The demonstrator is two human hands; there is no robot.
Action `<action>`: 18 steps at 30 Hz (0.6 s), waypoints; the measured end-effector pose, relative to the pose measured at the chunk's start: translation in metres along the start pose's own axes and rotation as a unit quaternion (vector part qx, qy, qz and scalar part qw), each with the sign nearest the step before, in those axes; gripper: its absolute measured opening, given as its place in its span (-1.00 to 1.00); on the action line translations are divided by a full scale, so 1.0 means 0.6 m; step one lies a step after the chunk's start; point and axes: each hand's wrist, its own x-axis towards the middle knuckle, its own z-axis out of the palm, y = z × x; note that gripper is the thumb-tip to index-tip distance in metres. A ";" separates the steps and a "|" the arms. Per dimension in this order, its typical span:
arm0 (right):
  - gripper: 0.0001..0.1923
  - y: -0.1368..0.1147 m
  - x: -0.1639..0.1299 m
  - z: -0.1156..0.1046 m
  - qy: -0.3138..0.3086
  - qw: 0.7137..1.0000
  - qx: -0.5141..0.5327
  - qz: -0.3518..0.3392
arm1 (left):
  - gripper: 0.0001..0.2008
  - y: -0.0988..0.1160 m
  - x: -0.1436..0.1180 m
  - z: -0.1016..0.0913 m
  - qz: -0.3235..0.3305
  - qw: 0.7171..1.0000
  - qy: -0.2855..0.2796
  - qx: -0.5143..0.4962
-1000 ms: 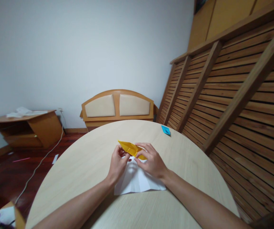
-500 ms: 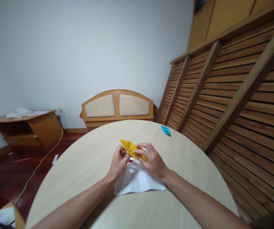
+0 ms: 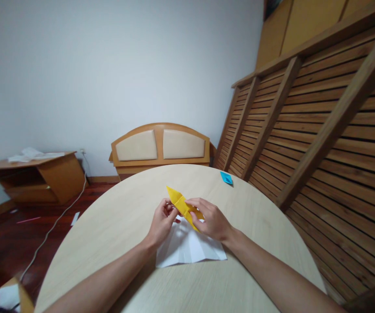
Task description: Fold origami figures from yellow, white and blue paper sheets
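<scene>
A folded piece of yellow paper [image 3: 180, 204] with a pointed far end is held between both hands, above the table. My left hand [image 3: 163, 219] pinches its left edge, fingers curled beneath it. My right hand [image 3: 210, 219] grips the near right part, the thumb on its face and the fingers along the far side; part of the paper is hidden there. Below the hands lies a creased sheet of white paper [image 3: 190, 252], flat on the pale round table [image 3: 109, 226]. A small blue folded paper [image 3: 226, 178] rests near the table's far right edge.
Slatted wooden panels [image 3: 304, 143] lean along the right side, close to the table. A wooden headboard [image 3: 159, 145] stands behind it. On the left are a low cabinet [image 3: 60, 178], a cable [image 3: 53, 226] across the floor, and a box [image 3: 26, 295] at lower left.
The yellow paper has been turned and opened out somewhat, its near end now reaching lower. My right thumb has shifted down and toward me along it; the left hand has hardly moved.
</scene>
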 end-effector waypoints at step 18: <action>-0.76 0.004 0.000 0.000 0.031 0.980 0.069 0.182 | -0.68 0.010 0.000 0.005 0.017 0.999 0.016 0.041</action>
